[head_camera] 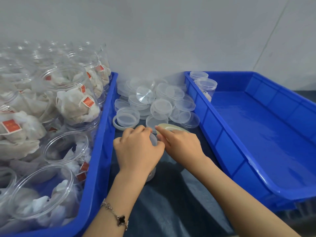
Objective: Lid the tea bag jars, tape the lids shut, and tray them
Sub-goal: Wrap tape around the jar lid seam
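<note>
One lidded jar (pixel 152 142) upright on dark tabletop (pixel 171 202), between two blue trays, largely hidden under left hand (pixel 136 149). Left grip closed over jar top, fingers curled round clear lid rim. Right hand (pixel 181 144) just beside, touching left hand at jar's right side; right grip pinched at lid edge, forefinger extended forward; tape strand itself too faint to confirm. Tape roll (pixel 171 128), yellowish and translucent, lying directly behind right hand; contact with fingers not determinable. Bracelet (pixel 118 216) with black clover charm on left wrist.

Loose clear lids (pixel 153 101) heaped on tabletop behind hands, against grey wall (pixel 153 31); white ring (pixel 118 124) at heap's left front edge, beneath one upturned lid.

Left tray (pixel 100 134) packed with open, unlidded jars (pixel 68 93) holding white tea bags with red tags, some stacked in second layer, several tilted.

Right tray (pixel 213 120) with two lidded jars (pixel 205 85) upright in far left corner, touching each other; remaining floor of right tray bare blue plastic.
</note>
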`<state>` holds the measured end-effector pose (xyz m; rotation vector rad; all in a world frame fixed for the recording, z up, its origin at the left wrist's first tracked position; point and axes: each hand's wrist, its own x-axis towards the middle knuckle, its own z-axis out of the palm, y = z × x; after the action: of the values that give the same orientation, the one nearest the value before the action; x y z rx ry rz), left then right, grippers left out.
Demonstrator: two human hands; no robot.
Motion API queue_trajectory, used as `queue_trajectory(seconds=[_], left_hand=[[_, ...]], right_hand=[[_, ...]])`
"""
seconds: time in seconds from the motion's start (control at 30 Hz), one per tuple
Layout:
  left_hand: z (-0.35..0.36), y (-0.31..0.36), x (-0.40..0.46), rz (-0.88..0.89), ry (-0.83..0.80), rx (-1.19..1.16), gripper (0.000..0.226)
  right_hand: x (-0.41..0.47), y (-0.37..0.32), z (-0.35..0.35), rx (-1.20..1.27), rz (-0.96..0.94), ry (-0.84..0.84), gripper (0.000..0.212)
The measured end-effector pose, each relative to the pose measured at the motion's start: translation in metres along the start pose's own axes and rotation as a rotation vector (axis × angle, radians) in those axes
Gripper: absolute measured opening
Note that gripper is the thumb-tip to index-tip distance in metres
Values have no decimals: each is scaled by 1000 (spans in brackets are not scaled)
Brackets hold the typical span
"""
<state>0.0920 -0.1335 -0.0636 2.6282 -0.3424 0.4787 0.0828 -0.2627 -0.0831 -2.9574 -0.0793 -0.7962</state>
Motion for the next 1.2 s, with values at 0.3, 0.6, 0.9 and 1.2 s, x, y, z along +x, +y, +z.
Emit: queue_trajectory(seconds=[0.3,0.6,0.9,1.2], left_hand=[[-2,-5,8,-60,76,-83,33],[-5,-3,9,-71,62,-66,34],[-6,19,-15,108,-31,-87,27],[-2,26,-1,45,-188,51,27]], right_hand=[[28,-6,12,71,76,-76,35],[40,-3,34,-90,80,-90,43],[76,22,10,84,175,121,32],[5,24,7,-330,-15,-66,19]])
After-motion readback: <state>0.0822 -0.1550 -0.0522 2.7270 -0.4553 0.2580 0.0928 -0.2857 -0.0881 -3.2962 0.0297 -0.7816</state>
